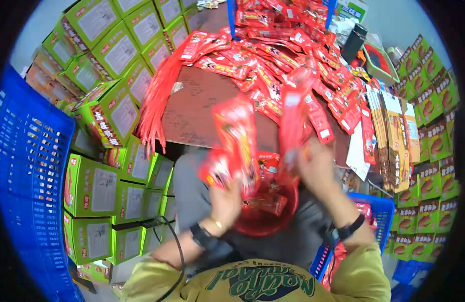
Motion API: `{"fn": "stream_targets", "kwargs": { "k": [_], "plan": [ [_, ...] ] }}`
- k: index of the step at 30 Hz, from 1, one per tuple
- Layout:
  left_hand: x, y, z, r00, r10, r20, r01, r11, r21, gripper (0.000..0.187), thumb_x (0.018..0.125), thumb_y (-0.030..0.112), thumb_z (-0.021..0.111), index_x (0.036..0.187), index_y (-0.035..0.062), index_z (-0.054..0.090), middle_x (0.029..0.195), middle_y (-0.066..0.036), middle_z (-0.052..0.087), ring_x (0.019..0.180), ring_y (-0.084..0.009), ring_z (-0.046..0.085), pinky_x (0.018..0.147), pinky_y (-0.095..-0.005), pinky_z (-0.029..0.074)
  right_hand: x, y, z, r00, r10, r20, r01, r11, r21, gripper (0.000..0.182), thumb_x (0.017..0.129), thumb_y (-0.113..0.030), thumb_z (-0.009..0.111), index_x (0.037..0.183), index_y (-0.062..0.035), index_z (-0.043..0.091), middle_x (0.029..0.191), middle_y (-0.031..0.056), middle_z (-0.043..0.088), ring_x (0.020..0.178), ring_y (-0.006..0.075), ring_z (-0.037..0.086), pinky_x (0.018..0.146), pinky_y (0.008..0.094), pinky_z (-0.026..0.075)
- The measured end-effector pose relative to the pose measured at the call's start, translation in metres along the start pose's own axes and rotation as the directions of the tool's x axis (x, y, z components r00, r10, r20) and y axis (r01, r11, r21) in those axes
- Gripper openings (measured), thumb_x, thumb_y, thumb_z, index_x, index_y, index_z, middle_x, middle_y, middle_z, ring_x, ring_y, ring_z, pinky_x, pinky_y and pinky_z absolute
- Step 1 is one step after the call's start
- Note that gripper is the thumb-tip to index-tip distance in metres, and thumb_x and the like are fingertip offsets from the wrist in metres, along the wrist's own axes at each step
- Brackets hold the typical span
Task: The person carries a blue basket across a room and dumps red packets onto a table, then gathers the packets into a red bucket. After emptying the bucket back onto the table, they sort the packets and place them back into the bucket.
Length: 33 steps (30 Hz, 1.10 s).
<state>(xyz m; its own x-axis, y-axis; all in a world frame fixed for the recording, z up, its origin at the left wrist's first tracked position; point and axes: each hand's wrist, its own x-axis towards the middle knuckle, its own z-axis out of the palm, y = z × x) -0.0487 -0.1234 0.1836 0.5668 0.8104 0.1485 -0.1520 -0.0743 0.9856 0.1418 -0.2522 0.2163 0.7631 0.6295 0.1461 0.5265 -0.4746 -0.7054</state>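
Shirt print [260, 282]: large green letters on a dark patch, with a small arc of lettering. Around it, a yellow shirt [205, 283]; to its left and right, the left sleeve [154, 279] and right sleeve [366, 269]. Forward of the print: black left wristband [204, 235], thin gold-coloured band [218, 224], black right wristband [351, 226], grey lap cloth [189, 178]. Left of it: a black cable [178, 246].

This was a packing workshop, shown by green cartons [102, 189] stacked high at left, more green boxes [436, 146] at right, and red packets [265, 75] heaped over the far side of the desk [195, 113].
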Motion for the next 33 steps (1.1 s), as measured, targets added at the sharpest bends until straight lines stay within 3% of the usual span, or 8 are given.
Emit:
{"fn": "stream_targets", "kwargs": {
  "k": [4, 6, 8, 10, 16, 22, 30, 33],
  "plan": [
    [-0.105, -0.147, -0.003, 0.796, -0.141, 0.588, -0.307, 0.744, 0.594, 0.035, 0.091, 0.023, 0.053, 0.116, -0.0016, 0.054, 0.110, -0.024, 0.062, 0.094, -0.0340, 0.061, 0.083, -0.0424, 0.048, -0.088, 0.023, 0.059, 0.884, -0.078, 0.461, 0.299, 0.853, -0.428, 0.014, 0.081, -0.017, 0.053, 0.080, -0.0061, 0.061, 0.080, 0.0117, 0.062, 0.069, 0.0301, 0.065, 0.057, 0.0418, 0.052],
    [-0.067, -0.078, 0.009, 0.156, -0.634, 0.757, -0.344, 0.684, 0.643, 0.029, 0.084, 0.023, 0.053, 0.091, -0.0023, 0.067, 0.081, -0.021, 0.066, 0.078, -0.0347, 0.063, 0.073, -0.0428, 0.050, -0.105, 0.047, 0.081, 0.742, 0.098, 0.663, 0.315, 0.823, -0.474, 0.019, 0.079, -0.016, 0.054, 0.088, -0.0037, 0.065, 0.084, 0.0146, 0.066, 0.075, 0.0305, 0.067, 0.063, 0.0436, 0.054],
    [-0.038, -0.025, 0.009, 0.015, -0.495, 0.869, -0.486, 0.756, 0.439, 0.028, 0.084, 0.027, 0.055, 0.089, 0.0022, 0.068, 0.080, -0.019, 0.066, 0.072, -0.0354, 0.063, 0.070, -0.0445, 0.050, -0.084, 0.028, 0.058, 0.476, 0.276, 0.835, 0.325, 0.827, -0.458, 0.027, 0.081, -0.026, 0.056, 0.093, -0.0047, 0.068, 0.091, 0.0172, 0.068, 0.085, 0.0321, 0.067, 0.072, 0.0474, 0.053],
    [0.017, 0.043, 0.020, -0.430, -0.575, 0.696, -0.388, 0.814, 0.433, 0.029, 0.084, 0.030, 0.057, 0.095, 0.0057, 0.067, 0.085, -0.015, 0.067, 0.078, -0.0353, 0.063, 0.075, -0.0440, 0.051, -0.046, -0.010, 0.003, 0.729, 0.120, 0.674, 0.085, 0.961, -0.263, 0.028, 0.082, -0.037, 0.060, 0.092, -0.0127, 0.069, 0.087, 0.0159, 0.067, 0.086, 0.0335, 0.065, 0.075, 0.0447, 0.051],
    [0.162, -0.001, 0.098, 0.466, 0.165, 0.869, -0.828, 0.427, 0.363, 0.084, 0.068, 0.047, 0.074, 0.135, 0.0079, 0.042, 0.138, -0.018, 0.043, 0.128, -0.0342, 0.039, 0.106, -0.0499, 0.030, 0.129, 0.113, 0.026, 0.840, -0.256, -0.479, -0.052, 0.839, -0.541, 0.047, 0.078, -0.032, 0.069, 0.110, -0.0011, 0.052, 0.106, 0.0260, 0.060, 0.095, 0.0418, 0.060, 0.081, 0.0474, 0.047],
    [0.169, -0.021, 0.055, 0.255, 0.006, 0.967, -0.848, 0.482, 0.221, 0.047, 0.074, 0.032, 0.071, 0.110, 0.0074, 0.056, 0.101, -0.011, 0.058, 0.102, -0.0272, 0.055, 0.085, -0.0415, 0.040, 0.104, 0.024, -0.059, 0.847, 0.272, 0.456, -0.075, 0.911, -0.405, 0.035, 0.067, -0.026, 0.067, 0.096, -0.0065, 0.061, 0.093, 0.0207, 0.066, 0.093, 0.0396, 0.062, 0.082, 0.0475, 0.049],
    [0.366, -0.052, 0.025, 0.692, 0.308, 0.653, -0.713, 0.145, 0.686, 0.019, 0.075, 0.016, 0.072, 0.083, 0.0099, 0.057, 0.124, -0.013, 0.054, 0.114, -0.0343, 0.048, 0.096, -0.0518, 0.035, 0.279, 0.079, 0.014, 0.984, -0.176, -0.031, 0.145, 0.890, -0.431, 0.061, 0.071, -0.016, 0.064, 0.127, 0.0006, 0.048, 0.127, 0.0270, 0.048, 0.121, 0.0398, 0.046, 0.102, 0.0426, 0.039],
    [0.407, -0.069, -0.001, 0.767, -0.237, 0.596, -0.568, 0.180, 0.803, 0.030, 0.072, 0.019, 0.074, 0.089, 0.0113, 0.050, 0.125, -0.015, 0.046, 0.135, -0.0361, 0.031, 0.106, -0.0596, 0.023, 0.289, 0.068, -0.002, 0.964, -0.257, -0.076, 0.193, 0.863, -0.467, 0.047, 0.073, -0.018, 0.064, 0.116, -0.0011, 0.057, 0.105, 0.0246, 0.060, 0.101, 0.0390, 0.058, 0.089, 0.0451, 0.046]
  ]
}}
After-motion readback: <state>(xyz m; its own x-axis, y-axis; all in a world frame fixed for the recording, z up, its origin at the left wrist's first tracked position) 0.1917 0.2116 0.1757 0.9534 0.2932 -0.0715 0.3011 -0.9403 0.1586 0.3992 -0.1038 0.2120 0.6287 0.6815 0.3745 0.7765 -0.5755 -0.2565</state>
